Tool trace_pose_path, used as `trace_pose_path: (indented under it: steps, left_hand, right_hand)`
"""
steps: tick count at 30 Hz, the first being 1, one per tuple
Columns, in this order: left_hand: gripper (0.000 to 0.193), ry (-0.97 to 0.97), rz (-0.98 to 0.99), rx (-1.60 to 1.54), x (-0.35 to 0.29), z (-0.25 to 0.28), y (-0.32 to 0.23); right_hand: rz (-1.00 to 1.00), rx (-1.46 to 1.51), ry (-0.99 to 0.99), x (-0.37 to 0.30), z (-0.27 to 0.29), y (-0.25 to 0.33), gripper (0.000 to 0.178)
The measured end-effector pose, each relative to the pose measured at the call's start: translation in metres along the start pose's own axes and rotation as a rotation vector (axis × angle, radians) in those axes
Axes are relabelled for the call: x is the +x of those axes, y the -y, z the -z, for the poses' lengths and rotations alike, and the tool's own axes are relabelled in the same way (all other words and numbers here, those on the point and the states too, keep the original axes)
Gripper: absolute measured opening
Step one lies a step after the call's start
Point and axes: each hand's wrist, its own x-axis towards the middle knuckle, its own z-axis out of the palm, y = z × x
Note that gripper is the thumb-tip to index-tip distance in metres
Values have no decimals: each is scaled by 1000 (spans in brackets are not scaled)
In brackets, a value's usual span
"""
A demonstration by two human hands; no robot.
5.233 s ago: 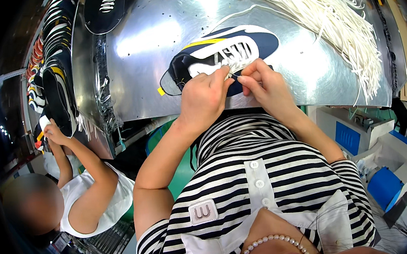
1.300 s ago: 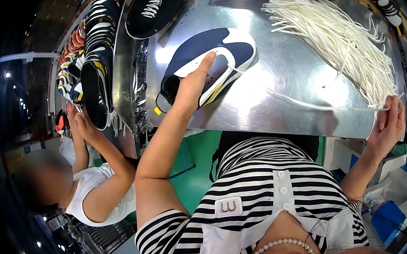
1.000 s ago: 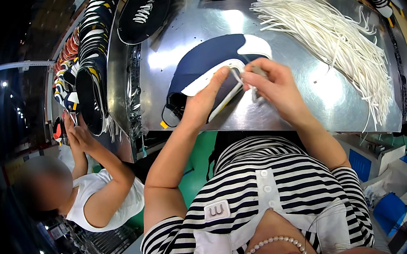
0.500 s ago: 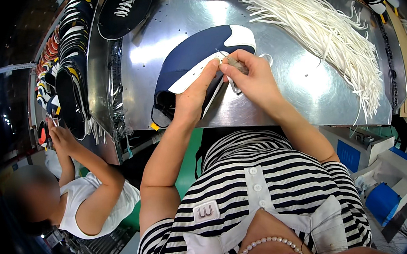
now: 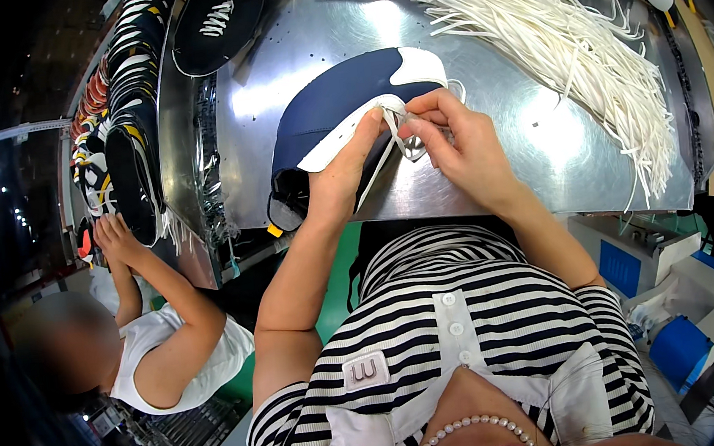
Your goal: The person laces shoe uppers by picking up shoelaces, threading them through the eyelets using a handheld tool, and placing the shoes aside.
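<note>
A navy and white shoe upper point(image 5: 321, 99) lies on its side on the metal table, its opening toward me. My left hand point(image 5: 338, 178) is closed on its white eyelet strip point(image 5: 341, 135), thumb on top near the front end. Just right of that thumb, my right hand point(image 5: 474, 153) pinches a white shoelace point(image 5: 377, 174) at the eyelets, with finger and thumb together. Part of the lace hangs down beside the upper, and a loop shows behind my right fingers. Whether a small tool is tucked in my right palm is mostly hidden.
A big bundle of white laces point(image 5: 555, 61) covers the table's right side. A dark laced upper point(image 5: 216, 23) lies at the far left. Stacked uppers point(image 5: 130, 98) line the left edge. At lower left a co-worker point(image 5: 173, 349) in white works with raised hands.
The thin tool with a greyish handle, earlier in my right fingers at the eyelets, no longer shows clearly. My right hand has shifted slightly right and now pinches lace.
</note>
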Motion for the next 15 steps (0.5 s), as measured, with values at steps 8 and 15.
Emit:
trace_pose_path:
  steps: [8,15]
  left_hand:
    - [21,9,-178,54,-10,1,9]
    - [6,61,-842,840,-36,-16,-9]
  right_hand:
    - [103,-167,25,-4,3,-4,14]
    - [15,-440,162,4,-2,-5,17]
